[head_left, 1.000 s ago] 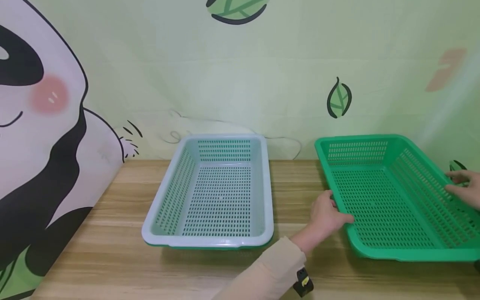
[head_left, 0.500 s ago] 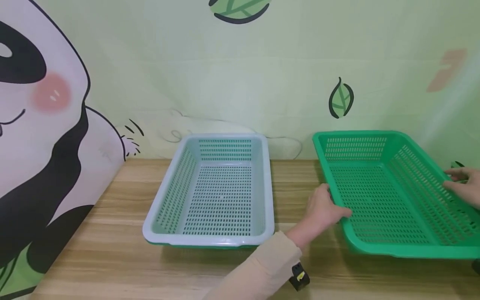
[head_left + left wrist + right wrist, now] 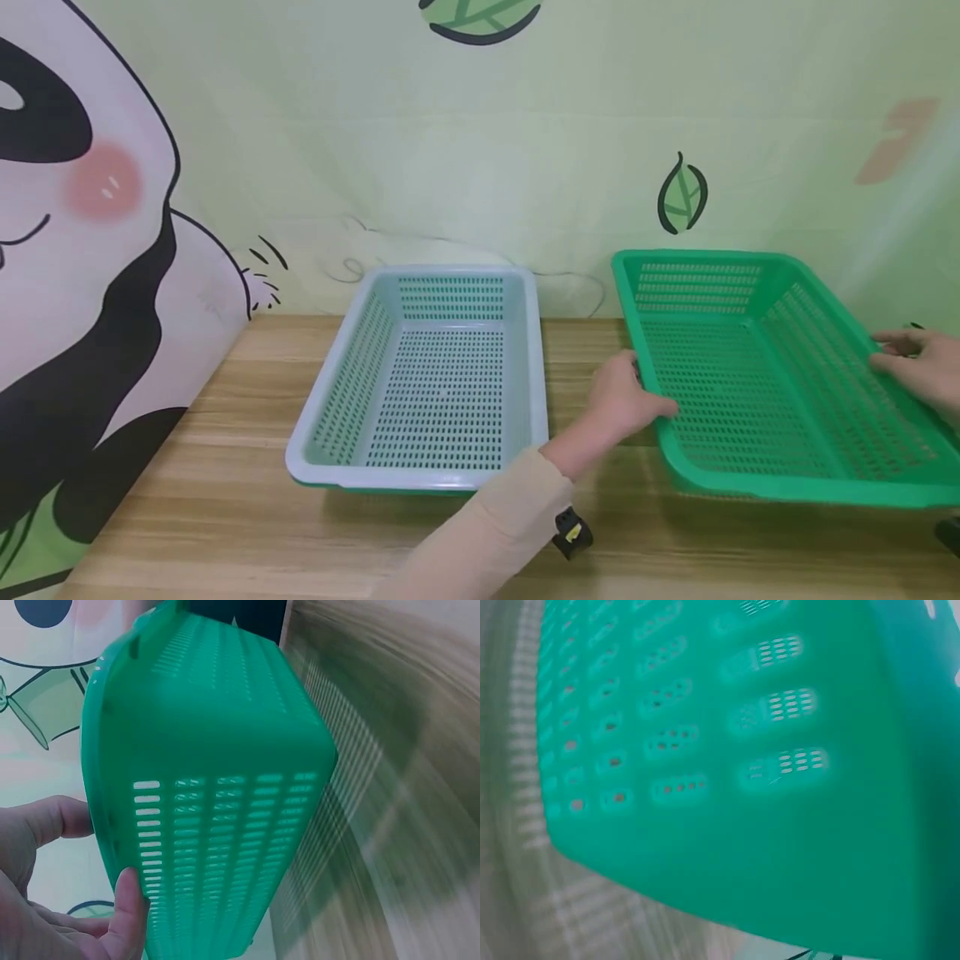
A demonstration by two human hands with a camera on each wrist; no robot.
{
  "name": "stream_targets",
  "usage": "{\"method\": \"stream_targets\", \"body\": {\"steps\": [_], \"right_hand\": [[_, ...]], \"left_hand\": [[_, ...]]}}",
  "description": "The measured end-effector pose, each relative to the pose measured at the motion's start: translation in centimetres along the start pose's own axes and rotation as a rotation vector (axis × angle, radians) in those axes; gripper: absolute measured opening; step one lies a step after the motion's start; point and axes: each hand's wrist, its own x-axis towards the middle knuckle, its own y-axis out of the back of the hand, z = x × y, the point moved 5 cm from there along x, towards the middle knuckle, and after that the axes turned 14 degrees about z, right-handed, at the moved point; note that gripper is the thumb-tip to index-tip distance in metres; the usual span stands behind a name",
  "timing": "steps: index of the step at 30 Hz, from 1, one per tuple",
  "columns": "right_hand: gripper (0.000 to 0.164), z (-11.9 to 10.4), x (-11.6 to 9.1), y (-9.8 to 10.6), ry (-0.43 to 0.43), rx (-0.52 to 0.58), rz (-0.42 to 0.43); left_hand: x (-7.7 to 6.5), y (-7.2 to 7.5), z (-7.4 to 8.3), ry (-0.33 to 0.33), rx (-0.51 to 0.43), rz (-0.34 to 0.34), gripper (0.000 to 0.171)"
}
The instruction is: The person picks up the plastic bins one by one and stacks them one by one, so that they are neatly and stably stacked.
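A green slotted plastic basket [image 3: 735, 392] is held between both hands on the right side of the head view. My left hand [image 3: 622, 396] grips its left rim, the thumb over the edge and the other fingers outside. On the opposite rim, my right hand [image 3: 922, 367] holds on, partly cut off by the frame edge. In the left wrist view the basket's slotted side wall [image 3: 217, 817] stands above the table, apart from it. The right wrist view is filled by the basket's outer wall [image 3: 705, 847]; no fingers show there.
A pale bluish-white slotted basket [image 3: 416, 479], with green showing under its front rim, sits on the wooden table [image 3: 225, 517] left of the green one. Behind the table hangs a light green backdrop [image 3: 570, 150] with a panda and leaves.
Held by both hands, the green basket has shifted left and slightly up in the head view, closer to the pale basket. The pale basket has stayed in place.
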Motion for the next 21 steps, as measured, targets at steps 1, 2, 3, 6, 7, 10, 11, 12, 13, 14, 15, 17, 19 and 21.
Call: {"method": "stream_targets", "body": {"steps": [1,2,3,6,7,10,11,12,13,14,15,17,19,21], "right_hand": [[0.048,-0.2,0.0,0.1,0.002,0.004,-0.008],[0.049,-0.4,0.0,0.2,0.003,0.008,-0.017],[0.05,-0.7,0.1,0.3,0.007,0.008,-0.02],[0.05,-1.5,0.2,0.6,0.022,0.004,-0.027],[0.051,-1.8,0.3,0.7,0.024,0.004,-0.034],[0.052,-2.4,0.3,0.8,0.028,0.009,-0.054],[0.053,-2.6,0.3,0.8,0.028,0.014,-0.057],[0.053,-2.8,0.2,0.8,0.028,0.017,-0.063],[0.053,-3.0,0.2,0.8,0.031,0.02,-0.069],[0.053,-3.3,0.1,0.8,0.03,0.018,-0.073],[0.054,-3.5,0.1,0.8,0.031,0.019,-0.075],[0.054,-4.2,-0.1,0.7,0.042,0.015,-0.086],[0.052,-4.9,-0.4,0.6,0.056,0.014,-0.101],[0.053,-5.7,-0.8,0.6,0.058,0.015,-0.115]], "left_hand": [[0.1,0.2,0.0,0.002,0.006,-0.002,0.039],[0.1,0.4,0.0,0.007,0.008,-0.006,0.039],[0.2,0.6,0.0,0.011,0.009,-0.009,0.039],[0.3,1.3,0.0,0.031,0.015,-0.017,0.039],[0.3,1.5,0.0,0.035,0.018,-0.019,0.039],[0.4,2.1,-0.1,0.043,0.017,-0.026,0.038],[0.5,2.3,-0.1,0.047,0.016,-0.028,0.038],[0.5,2.5,-0.2,0.049,0.017,-0.031,0.037],[0.5,2.7,-0.2,0.049,0.016,-0.034,0.037],[0.6,3.0,-0.3,0.049,0.016,-0.037,0.037],[0.6,3.2,-0.3,0.048,0.014,-0.037,0.037],[0.6,3.8,-0.5,0.041,0.016,-0.043,0.036],[0.6,4.4,-0.5,0.027,0.017,-0.045,0.036],[0.7,5.0,-0.6,0.017,0.023,-0.044,0.037]]}}
